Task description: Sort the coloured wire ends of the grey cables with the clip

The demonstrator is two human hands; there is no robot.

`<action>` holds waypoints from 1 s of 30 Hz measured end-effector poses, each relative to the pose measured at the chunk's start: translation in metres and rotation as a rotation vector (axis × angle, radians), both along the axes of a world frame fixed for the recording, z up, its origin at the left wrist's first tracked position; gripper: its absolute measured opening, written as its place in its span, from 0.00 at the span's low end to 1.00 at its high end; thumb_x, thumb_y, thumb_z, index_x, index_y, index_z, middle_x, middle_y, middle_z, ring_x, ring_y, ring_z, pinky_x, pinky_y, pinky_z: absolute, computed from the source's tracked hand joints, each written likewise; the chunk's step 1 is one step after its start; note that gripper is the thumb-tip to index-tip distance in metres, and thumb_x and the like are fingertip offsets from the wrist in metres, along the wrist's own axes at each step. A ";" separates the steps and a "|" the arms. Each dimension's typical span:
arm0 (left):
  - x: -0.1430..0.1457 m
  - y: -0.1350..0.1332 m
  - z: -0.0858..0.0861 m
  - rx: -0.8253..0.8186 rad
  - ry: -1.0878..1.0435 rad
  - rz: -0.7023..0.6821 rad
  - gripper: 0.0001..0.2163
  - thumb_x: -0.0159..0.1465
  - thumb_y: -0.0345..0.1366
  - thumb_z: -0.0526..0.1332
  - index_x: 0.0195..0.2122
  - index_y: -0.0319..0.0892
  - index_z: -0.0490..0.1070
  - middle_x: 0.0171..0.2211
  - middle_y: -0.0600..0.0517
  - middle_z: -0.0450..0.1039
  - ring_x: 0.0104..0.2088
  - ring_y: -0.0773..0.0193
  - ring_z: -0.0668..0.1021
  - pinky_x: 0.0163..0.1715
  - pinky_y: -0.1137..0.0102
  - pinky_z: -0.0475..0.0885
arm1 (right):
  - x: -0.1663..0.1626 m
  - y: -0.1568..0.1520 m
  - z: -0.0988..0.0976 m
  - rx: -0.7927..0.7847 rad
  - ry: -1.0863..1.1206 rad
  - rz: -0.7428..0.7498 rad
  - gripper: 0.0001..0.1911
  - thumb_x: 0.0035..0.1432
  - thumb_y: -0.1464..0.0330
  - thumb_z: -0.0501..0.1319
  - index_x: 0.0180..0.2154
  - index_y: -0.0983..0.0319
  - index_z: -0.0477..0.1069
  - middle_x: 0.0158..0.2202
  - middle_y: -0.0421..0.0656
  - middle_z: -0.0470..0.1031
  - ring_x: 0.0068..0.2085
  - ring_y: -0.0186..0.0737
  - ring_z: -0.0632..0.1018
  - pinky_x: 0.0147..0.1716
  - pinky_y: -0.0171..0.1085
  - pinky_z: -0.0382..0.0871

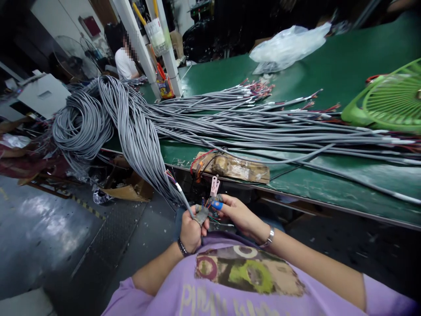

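Observation:
My left hand (194, 228) is closed around a grey cable (186, 202) near its end, with grey wrapping on the fingers. Thin coloured wires (207, 205) fan out of that end between my two hands. My right hand (230, 210) pinches at these wires; its thumb wears a blue cover and a fingertip is wrapped in grey. Which wires the right fingers hold is too small to tell. Just beyond them, a pink clip (215, 186) stands at the table edge below a worn wooden board (243, 169). Another cable end with coloured wires (171, 176) sticks up beside the left hand.
A thick bundle of grey cables (138, 127) drapes over the green table (355, 175) and hangs off its front edge at left. A green fan (388, 96) stands at right, a plastic bag (289, 46) lies behind. Metal posts (173, 66) rise at the back; a person (125, 61) sits beyond.

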State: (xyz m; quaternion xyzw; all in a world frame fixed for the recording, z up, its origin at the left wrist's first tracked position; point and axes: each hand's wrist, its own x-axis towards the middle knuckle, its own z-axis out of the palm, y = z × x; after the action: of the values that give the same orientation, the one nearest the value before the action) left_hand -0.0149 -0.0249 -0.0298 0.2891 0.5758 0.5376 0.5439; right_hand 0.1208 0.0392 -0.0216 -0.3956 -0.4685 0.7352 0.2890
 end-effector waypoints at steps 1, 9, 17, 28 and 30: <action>0.000 0.000 0.000 0.001 0.004 -0.004 0.17 0.53 0.49 0.63 0.22 0.40 0.64 0.11 0.58 0.64 0.08 0.77 0.58 0.08 0.78 0.47 | -0.002 0.000 0.000 0.005 0.002 -0.005 0.19 0.45 0.54 0.65 0.29 0.64 0.69 0.21 0.36 0.64 0.22 0.28 0.62 0.22 0.31 0.56; -0.001 0.001 -0.001 -0.003 0.026 0.020 0.16 0.53 0.48 0.63 0.22 0.39 0.65 0.12 0.58 0.64 0.09 0.77 0.58 0.09 0.78 0.47 | -0.003 -0.005 0.000 0.067 -0.009 -0.082 0.15 0.44 0.58 0.66 0.24 0.63 0.69 0.20 0.36 0.65 0.23 0.31 0.63 0.23 0.33 0.57; -0.002 0.001 -0.004 0.002 0.014 0.006 0.16 0.54 0.47 0.63 0.22 0.40 0.65 0.11 0.59 0.63 0.08 0.76 0.57 0.08 0.78 0.46 | 0.000 0.001 0.001 -0.123 0.065 -0.069 0.16 0.45 0.56 0.64 0.25 0.63 0.67 0.17 0.35 0.62 0.21 0.30 0.63 0.24 0.33 0.58; 0.000 0.002 0.000 -0.003 0.046 -0.014 0.17 0.54 0.48 0.63 0.20 0.40 0.63 0.11 0.58 0.63 0.08 0.77 0.57 0.09 0.78 0.46 | -0.005 -0.001 -0.002 0.051 0.006 -0.075 0.17 0.43 0.56 0.66 0.25 0.63 0.67 0.21 0.36 0.65 0.23 0.30 0.63 0.23 0.32 0.58; 0.000 0.003 0.000 -0.010 0.041 -0.002 0.18 0.53 0.49 0.63 0.20 0.40 0.64 0.11 0.58 0.63 0.08 0.77 0.57 0.09 0.78 0.46 | -0.005 -0.003 -0.002 0.050 0.008 -0.097 0.16 0.43 0.56 0.66 0.25 0.62 0.66 0.21 0.36 0.64 0.23 0.30 0.62 0.23 0.32 0.57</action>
State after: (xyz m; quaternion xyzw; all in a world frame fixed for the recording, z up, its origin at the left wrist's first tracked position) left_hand -0.0150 -0.0223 -0.0298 0.2979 0.5893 0.5279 0.5341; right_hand 0.1155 0.0361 -0.0234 -0.4078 -0.4657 0.7099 0.3359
